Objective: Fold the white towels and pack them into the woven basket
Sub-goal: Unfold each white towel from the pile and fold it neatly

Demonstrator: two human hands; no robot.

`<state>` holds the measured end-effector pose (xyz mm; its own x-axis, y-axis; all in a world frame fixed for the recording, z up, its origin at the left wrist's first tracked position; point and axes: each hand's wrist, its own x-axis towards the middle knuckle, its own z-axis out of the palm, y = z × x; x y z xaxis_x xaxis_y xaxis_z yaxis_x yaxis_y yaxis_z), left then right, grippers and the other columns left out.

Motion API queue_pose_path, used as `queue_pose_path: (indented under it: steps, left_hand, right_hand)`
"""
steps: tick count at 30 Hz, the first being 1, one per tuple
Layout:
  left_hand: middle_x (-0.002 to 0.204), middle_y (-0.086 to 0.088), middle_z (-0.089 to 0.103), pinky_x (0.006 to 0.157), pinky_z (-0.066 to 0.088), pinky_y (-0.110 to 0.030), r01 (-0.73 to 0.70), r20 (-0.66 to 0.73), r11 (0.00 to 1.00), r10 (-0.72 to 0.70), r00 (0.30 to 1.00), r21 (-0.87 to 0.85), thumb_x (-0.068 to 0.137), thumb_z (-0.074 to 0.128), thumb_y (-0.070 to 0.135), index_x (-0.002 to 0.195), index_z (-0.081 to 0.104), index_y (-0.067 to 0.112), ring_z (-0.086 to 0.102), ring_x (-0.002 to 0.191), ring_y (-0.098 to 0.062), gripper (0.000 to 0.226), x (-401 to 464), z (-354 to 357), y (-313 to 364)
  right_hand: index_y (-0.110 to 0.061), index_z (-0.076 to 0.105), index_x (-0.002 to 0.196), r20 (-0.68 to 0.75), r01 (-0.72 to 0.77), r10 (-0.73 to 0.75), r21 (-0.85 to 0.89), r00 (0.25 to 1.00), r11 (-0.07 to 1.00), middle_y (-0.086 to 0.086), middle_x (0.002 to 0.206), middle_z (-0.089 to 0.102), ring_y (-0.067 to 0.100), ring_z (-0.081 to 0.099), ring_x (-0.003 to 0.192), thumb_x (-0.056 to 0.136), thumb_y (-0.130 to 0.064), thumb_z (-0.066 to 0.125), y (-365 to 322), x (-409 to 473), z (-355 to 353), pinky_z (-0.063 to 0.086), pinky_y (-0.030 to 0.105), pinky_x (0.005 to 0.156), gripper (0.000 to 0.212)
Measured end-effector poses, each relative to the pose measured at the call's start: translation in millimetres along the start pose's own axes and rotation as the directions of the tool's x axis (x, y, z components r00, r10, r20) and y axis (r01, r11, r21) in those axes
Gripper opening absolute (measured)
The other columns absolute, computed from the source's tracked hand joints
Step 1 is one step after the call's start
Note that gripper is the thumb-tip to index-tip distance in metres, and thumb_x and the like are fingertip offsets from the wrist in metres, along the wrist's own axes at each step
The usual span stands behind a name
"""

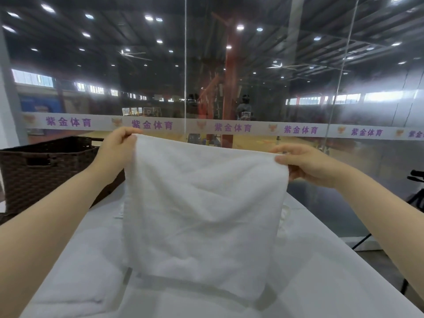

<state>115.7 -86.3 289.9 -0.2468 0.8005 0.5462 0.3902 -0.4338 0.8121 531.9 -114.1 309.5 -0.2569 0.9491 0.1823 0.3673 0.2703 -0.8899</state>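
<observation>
Hanging between left hand (117,148) and right hand (307,165) — white towel (202,214).

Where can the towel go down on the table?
There is bare table to the right of the hanging towel, out to the table's right edge. The strip under and just in front of the towel also looks free. The left side is crowded: the basket stands at the far left, and a folded towel lies near the left front.

White towel (202,210) hanging — brown basket (46,166) left.
</observation>
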Motion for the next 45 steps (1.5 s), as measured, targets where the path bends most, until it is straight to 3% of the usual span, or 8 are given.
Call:
queue_pose_path:
  steps: [4,9,14,18,27,33,41,45]
  left_hand:
    - [0.125,0.0,0.066,0.09,0.052,-0.035,0.324,0.367,0.911,-0.218,0.904,-0.255,0.1,0.05,0.019,0.13,0.059,0.021,0.062,0.115,-0.02,0.032,0,-33,8]
    - [0.112,0.0,0.072,0.074,0.06,-0.027,0.35,0.488,0.909,-0.206,0.848,-0.225,0.099,0.048,0.014,0.123,0.06,0.022,0.071,0.098,-0.015,0.028,4,-41,11]
    - [0.109,-0.004,0.071,0.085,0.056,-0.035,0.319,0.443,0.921,-0.388,0.808,0.225,0.1,0.048,0.013,0.111,0.067,0.018,0.067,0.101,-0.023,0.022,27,-1,-44]
    - [0.1,0.004,0.064,0.075,0.042,-0.023,0.149,0.32,0.885,-0.31,0.895,0.44,0.095,0.049,0.009,0.093,0.069,0.023,0.057,0.092,-0.014,0.025,29,44,-106]
    - [0.101,-0.013,0.062,0.054,0.054,-0.014,0.371,0.189,0.887,-0.428,0.884,0.274,0.099,0.038,-0.003,0.102,0.061,0.006,0.068,0.072,-0.02,0.025,24,80,-181]
    - [0.086,-0.009,0.065,0.063,0.055,-0.022,0.239,0.283,0.847,-0.403,0.87,0.474,0.1,0.04,0.005,0.095,0.059,0.015,0.068,0.069,-0.023,0.022,-22,59,-193]
    - [0.093,-0.013,0.064,0.081,0.046,-0.032,0.568,0.454,0.746,-0.664,0.595,0.346,0.072,0.06,0.036,0.085,0.067,0.016,0.061,0.085,-0.026,0.025,-83,46,-213]
    - [0.081,-0.004,0.061,0.081,0.041,-0.038,0.529,0.451,0.734,-0.679,0.579,0.427,0.073,0.053,0.051,0.078,0.067,0.019,0.053,0.081,-0.025,0.035,-85,45,-224]
  right_hand:
    - [-0.012,0.069,0.12,0.161,-0.058,0.017,0.251,0.987,0.966,0.012,0.118,0.068,0.016,0.067,0.083,0.059,-0.035,0.09,-12,-10,-14,0.058,0.021,0.063,0.069]
    - [-0.007,0.065,0.116,0.101,-0.207,0.181,0.497,0.978,0.843,0.007,0.073,0.071,0.008,0.059,0.04,0.089,-0.01,0.056,-25,-15,-6,0.04,0.009,0.035,0.029]
    - [-0.01,0.06,0.084,0.054,-0.332,0.328,0.101,0.943,0.938,-0.002,0.054,0.046,0.006,0.033,0.04,0.091,-0.01,0.057,32,23,7,0.025,0.015,0.034,0.007]
    - [-0.007,0.067,0.103,-0.051,-0.337,0.335,-0.222,0.941,0.915,0.003,0.072,0.064,0.013,0.059,0.052,0.096,-0.009,0.056,101,62,33,0.049,0.021,0.051,0.013]
    - [-0.013,0.071,0.099,-0.273,-0.265,0.224,-0.122,0.935,0.957,0.009,0.093,0.072,0.024,0.073,0.082,0.095,-0.012,0.054,165,93,65,0.059,0.023,0.076,0.018]
    - [-0.013,0.072,0.095,-0.24,-0.168,0.122,-0.181,0.963,0.969,0.004,0.09,0.072,0.016,0.072,0.08,0.095,-0.014,0.053,186,52,86,0.059,0.025,0.078,0.019]
    - [-0.034,0.068,0.095,-0.089,-0.108,0.086,-0.29,0.992,0.951,-0.019,0.1,0.067,0.0,0.064,0.088,0.097,-0.019,0.056,255,-10,113,0.051,0.017,0.074,0.019]
    - [-0.024,0.063,0.103,-0.053,-0.002,-0.018,-0.356,0.998,0.935,-0.019,0.11,0.062,0.001,0.059,0.101,0.097,-0.013,0.056,263,-26,114,0.047,0.011,0.082,0.015]
